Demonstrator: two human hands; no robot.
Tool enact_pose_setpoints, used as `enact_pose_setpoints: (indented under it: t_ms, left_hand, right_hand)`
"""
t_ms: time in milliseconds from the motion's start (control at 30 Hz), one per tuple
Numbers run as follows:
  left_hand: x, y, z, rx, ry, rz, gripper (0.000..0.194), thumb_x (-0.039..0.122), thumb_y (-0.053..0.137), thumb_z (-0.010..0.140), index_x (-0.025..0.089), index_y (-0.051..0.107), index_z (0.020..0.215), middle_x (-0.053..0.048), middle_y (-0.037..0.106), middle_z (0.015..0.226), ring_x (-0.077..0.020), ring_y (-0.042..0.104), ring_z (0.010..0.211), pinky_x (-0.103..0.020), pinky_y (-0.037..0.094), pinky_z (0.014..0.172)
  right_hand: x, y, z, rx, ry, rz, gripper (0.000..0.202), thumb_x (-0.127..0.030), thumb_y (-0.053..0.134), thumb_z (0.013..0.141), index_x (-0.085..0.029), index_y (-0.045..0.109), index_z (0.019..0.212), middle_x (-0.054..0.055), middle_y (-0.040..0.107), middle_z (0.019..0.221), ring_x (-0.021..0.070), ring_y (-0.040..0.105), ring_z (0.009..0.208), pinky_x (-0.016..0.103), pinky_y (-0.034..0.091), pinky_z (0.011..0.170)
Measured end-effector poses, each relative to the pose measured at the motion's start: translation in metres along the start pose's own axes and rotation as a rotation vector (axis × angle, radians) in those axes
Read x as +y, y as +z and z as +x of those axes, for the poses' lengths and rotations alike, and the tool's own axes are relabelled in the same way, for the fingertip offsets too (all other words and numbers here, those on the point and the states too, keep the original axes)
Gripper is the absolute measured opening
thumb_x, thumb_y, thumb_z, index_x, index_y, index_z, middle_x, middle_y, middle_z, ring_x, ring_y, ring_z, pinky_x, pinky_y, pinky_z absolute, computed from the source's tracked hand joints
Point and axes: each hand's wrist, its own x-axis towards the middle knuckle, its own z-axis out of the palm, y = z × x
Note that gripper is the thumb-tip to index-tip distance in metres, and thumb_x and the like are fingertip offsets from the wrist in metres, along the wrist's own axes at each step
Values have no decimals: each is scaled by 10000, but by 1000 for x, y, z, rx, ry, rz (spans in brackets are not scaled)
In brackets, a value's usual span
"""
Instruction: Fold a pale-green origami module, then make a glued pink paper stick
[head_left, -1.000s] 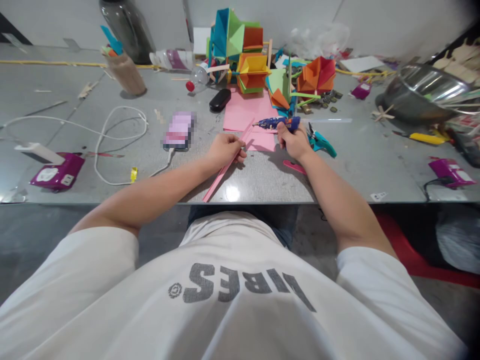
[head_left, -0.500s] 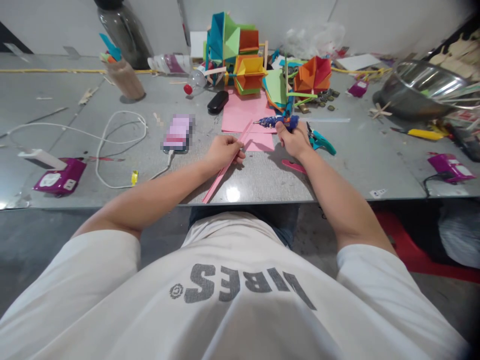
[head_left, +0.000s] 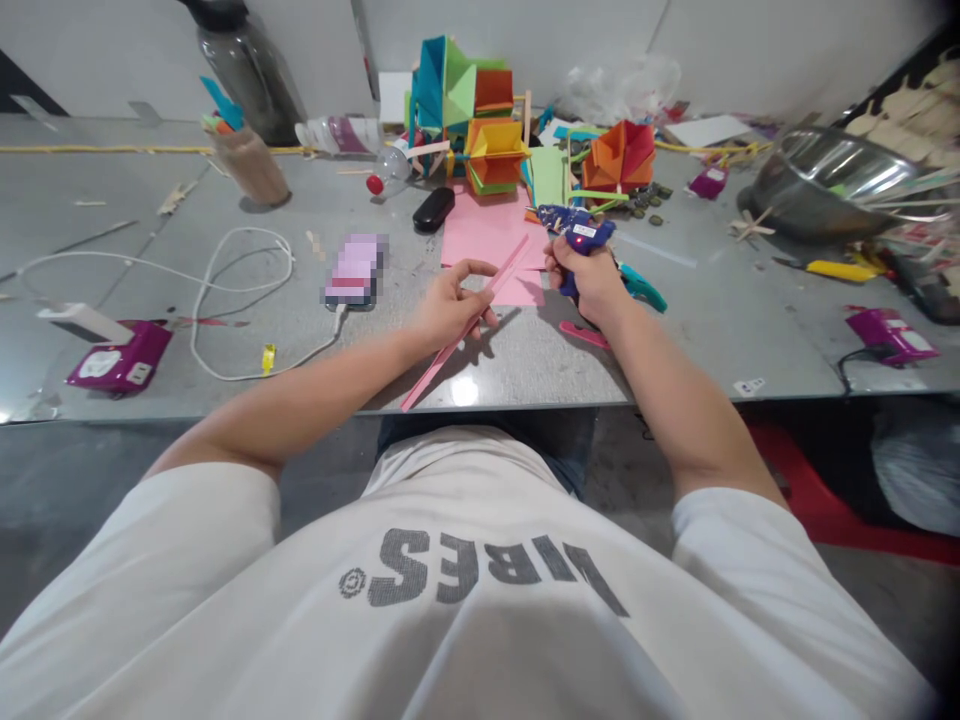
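Between the thumb and fingers of my left hand [head_left: 459, 305] is a long, narrow pink paper strip [head_left: 441, 366], slanting from the table's front edge up toward the pink sheets. My right hand [head_left: 589, 275] is wrapped round the handle of a blue glue gun [head_left: 585, 232], whose nozzle points left and away, above the strip's far end. Behind both hands lie pink paper sheets [head_left: 480, 228]. Near my right hand are teal-handled pliers [head_left: 643, 288], partly hidden, and a pink-handled tool [head_left: 583, 334] half covered by my wrist.
Colourful folded-paper structures [head_left: 495, 150] stand at the back, beside a black case [head_left: 434, 209]. A charging phone [head_left: 354, 270] and its white cable lie left, with a purple power adapter [head_left: 120, 357]. A metal bowl [head_left: 817, 190] and yellow-handled knife [head_left: 840, 270] are at right.
The glue gun has turned, its nozzle lifting off the strip and swinging away toward the back. My left fingers have spread somewhat around the strip, still holding it.
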Motion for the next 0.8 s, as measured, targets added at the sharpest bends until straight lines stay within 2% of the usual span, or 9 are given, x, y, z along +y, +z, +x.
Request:
enact_pose_setpoints:
  t_ms: [100,200,367,567,667,800]
  left_hand:
    - [-2,0,-4,-60,57,-18,396,254,710,1068,227,616,1452,38,799,740,-81,618,420,-172,450,481]
    - [0,1,-7,-112,64,-45,403,262,705,1055,212,613,1445,22,801,734,-96,610,408,-190,443,472]
    - [6,5,-11,-133,21,-55,406,277,742,1035,209,629,1419,20,793,725,-91,578,392,-195,438,474]
    - [-2,2,-10,-234,59,-96,387,317,760,1035,230,643,1393,14,796,751,-86,587,400,-190,436,461]
    - [-4,1,-10,-274,88,-140,377,327,770,1030,224,642,1370,5,793,741,-96,582,398,-198,430,445]
    - [-3,3,-12,-270,42,-112,405,358,785,1038,244,649,1402,12,792,757,-96,599,416,-196,447,461]
  right_hand:
    - [-5,6,-10,-111,19,97,594,-612,1102,630,-299,713,951,-79,528,650,129,436,580,312,471,560]
    - [-8,9,-20,-186,31,190,604,-497,1124,586,-292,686,948,-99,488,656,108,386,587,308,450,588]
    - [-14,12,-28,-251,52,227,624,-531,1121,588,-276,610,840,-93,422,670,108,380,613,321,433,602]
    - [-15,13,-31,-309,54,251,686,-621,1122,532,-266,578,754,-77,396,637,115,376,615,324,422,608]
    - [-15,12,-34,-323,61,220,686,-675,1107,531,-275,617,796,-65,414,663,134,397,627,344,453,624]
    - [-16,11,-36,-334,49,211,696,-703,1100,535,-280,671,886,-56,454,719,139,425,636,345,463,626]
